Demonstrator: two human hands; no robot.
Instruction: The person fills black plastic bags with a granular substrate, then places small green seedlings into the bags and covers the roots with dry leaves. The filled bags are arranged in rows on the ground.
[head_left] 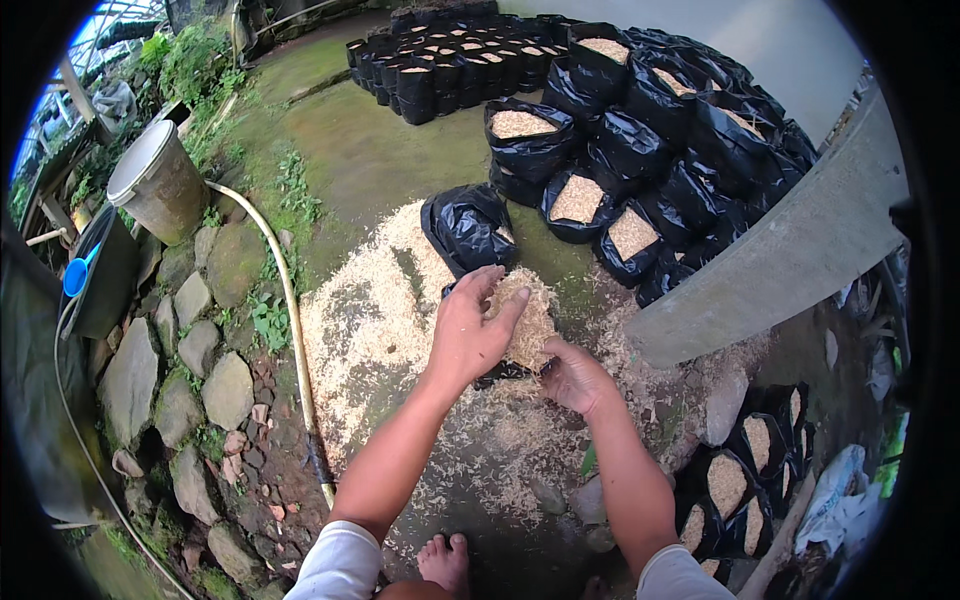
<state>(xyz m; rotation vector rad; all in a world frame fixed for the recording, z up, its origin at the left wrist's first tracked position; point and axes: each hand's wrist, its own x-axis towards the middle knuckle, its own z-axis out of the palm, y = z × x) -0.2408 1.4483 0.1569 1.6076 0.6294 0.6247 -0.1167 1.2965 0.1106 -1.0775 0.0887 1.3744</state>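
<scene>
Black bag (500,372) heaped with husk sits between open left hand (470,335) pressing on top and right hand (572,377) gripping its rim, many filled bags (640,130) behind, loose husk (365,315) remaining.

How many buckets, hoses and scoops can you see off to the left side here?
Buckets: 2, a pale one and a dark one
Hoses: 1, yellow
Scoops: 1, blue
Total: 4
</scene>
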